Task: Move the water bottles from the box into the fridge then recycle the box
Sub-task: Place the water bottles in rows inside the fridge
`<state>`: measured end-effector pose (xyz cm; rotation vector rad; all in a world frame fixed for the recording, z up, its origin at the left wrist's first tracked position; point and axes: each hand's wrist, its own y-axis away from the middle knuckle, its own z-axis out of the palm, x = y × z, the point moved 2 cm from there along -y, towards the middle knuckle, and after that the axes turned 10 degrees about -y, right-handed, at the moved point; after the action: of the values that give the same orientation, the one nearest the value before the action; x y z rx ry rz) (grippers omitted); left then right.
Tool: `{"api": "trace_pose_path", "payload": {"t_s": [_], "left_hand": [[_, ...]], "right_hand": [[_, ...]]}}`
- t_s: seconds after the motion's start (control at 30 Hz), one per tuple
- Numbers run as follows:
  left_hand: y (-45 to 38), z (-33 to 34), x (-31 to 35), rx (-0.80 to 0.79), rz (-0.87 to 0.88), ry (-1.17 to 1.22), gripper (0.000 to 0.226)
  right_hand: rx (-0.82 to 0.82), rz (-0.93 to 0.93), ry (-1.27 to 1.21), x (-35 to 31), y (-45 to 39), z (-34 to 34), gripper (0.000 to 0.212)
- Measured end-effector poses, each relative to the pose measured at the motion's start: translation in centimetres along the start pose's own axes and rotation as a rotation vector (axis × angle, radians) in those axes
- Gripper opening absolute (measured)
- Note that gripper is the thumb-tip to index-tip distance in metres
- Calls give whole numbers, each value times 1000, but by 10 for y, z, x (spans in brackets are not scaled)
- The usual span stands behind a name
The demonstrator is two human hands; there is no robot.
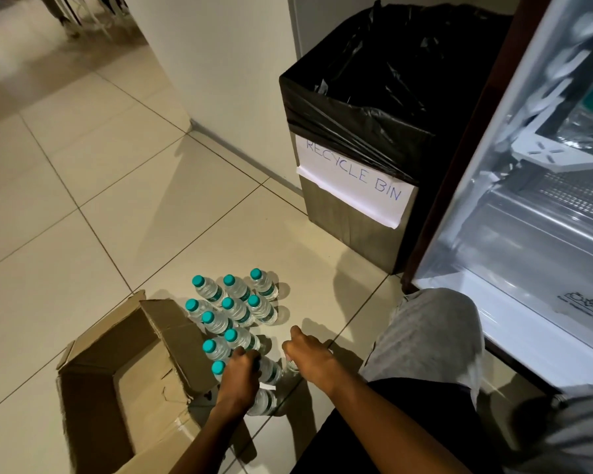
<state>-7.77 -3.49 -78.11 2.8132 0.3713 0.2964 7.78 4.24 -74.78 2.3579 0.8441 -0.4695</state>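
Beside the box (124,381), on the tiled floor (83,186), bottles (235,304) are clasped by the left hand (240,376); the right hand's (305,357) grip cannot be told.

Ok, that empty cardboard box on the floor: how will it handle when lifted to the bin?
The cardboard box looks empty with its flaps splayed, so it is probably light. Its creased, torn wall suggests it may flex or fold under a one-handed grip. It looks about as wide as the recycle bin mouth, so flattening first may help.
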Motion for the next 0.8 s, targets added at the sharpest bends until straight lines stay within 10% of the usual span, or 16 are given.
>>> {"api": "trace_pose_path", "payload": {"t_s": [0.8], "left_hand": [[-86,-182,200,238,775,24,32]], "right_hand": [[427,160,-341,103,118,-243,24]]}}
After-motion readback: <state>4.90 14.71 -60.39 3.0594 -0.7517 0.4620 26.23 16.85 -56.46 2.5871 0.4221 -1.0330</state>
